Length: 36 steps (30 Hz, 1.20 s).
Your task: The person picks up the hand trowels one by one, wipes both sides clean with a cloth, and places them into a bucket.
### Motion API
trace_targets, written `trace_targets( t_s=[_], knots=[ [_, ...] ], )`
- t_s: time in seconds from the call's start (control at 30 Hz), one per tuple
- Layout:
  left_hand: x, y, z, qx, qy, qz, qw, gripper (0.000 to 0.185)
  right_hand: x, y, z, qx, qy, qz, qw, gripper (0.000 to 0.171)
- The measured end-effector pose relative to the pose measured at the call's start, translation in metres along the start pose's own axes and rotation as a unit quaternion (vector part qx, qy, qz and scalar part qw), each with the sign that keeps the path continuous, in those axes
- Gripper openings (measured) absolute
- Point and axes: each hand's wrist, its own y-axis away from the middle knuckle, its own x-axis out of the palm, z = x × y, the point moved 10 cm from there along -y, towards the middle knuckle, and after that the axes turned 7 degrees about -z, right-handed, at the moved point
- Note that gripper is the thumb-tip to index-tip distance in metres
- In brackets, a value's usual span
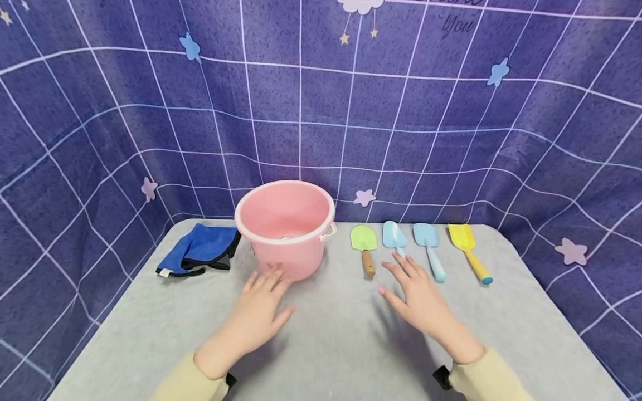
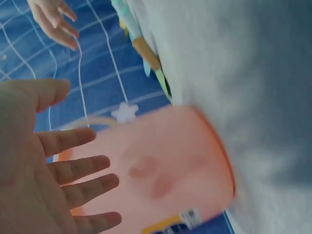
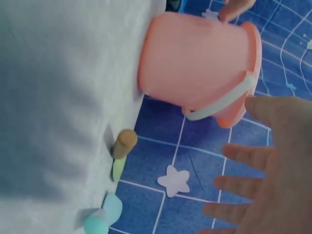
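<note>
My left hand (image 1: 256, 312) has its fingers spread in front of a pink bucket (image 1: 296, 259) and holds nothing; its fingertips overlap the bucket's lower side in the head view. In the left wrist view the fingers reach toward the bucket wall (image 2: 165, 151), which carries a label. Raised over the table, my right hand (image 1: 418, 295) is spread too, nothing in it. Just beyond it lie a green shovel (image 1: 364, 238) with a brown handle and two light blue shovels, one (image 1: 393, 235) partly behind the fingertips, the other (image 1: 426, 236) beside it. The bucket's white handle (image 3: 222, 100) hangs at its side.
A yellow shovel (image 1: 463, 239) with a blue-tipped handle lies at the far right of the row. Left of the bucket is a folded blue cloth (image 1: 200, 245) with black edging. Behind the grey table (image 1: 331, 345) hangs a dark blue curtain (image 1: 321, 111) with a grid pattern.
</note>
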Motion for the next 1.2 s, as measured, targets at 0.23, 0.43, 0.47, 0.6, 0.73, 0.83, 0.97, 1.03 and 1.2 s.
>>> trace_targets(
  t_s=[0.23, 0.43, 0.47, 0.6, 0.73, 0.83, 0.97, 1.03, 1.2],
  knots=[
    [-0.018, -0.011, 0.052, -0.033, -0.027, -0.043, 0.9982, 0.030, 0.010, -0.033, -0.012, 0.017, -0.013, 0.017, 1.000, 0.054],
    [-0.018, -0.022, 0.118, -0.089, -0.036, -0.057, 0.9938, 0.027, 0.041, -0.056, -0.021, 0.049, -0.022, 0.044, 0.998, 0.053],
    [-0.014, -0.023, 0.131, -0.101, -0.037, -0.051, 0.9929, 0.030, 0.047, -0.059, -0.022, 0.053, -0.021, 0.045, 0.997, 0.052],
    [0.008, -0.024, 0.180, -0.151, -0.036, -0.009, 0.9878, 0.053, 0.072, -0.069, -0.029, 0.068, -0.016, 0.047, 0.996, 0.044],
    [0.033, -0.021, 0.219, -0.193, -0.033, 0.041, 0.9797, 0.072, 0.095, -0.074, -0.040, 0.092, -0.011, 0.060, 0.994, 0.025],
    [0.049, -0.018, 0.243, -0.229, -0.034, 0.073, 0.9702, 0.081, 0.109, -0.075, -0.050, 0.111, -0.003, 0.071, 0.991, 0.026],
    [0.066, -0.014, 0.262, -0.270, -0.029, 0.106, 0.9566, 0.097, 0.119, -0.075, -0.058, 0.111, 0.011, 0.079, 0.991, 0.030],
    [0.072, -0.012, 0.269, -0.289, -0.031, 0.118, 0.9495, 0.106, 0.123, -0.075, -0.059, 0.102, 0.019, 0.084, 0.991, 0.032],
    [0.078, -0.006, 0.283, -0.357, -0.035, 0.138, 0.9234, 0.125, 0.135, -0.074, -0.068, 0.120, 0.017, 0.105, 0.987, 0.037]
  ],
)
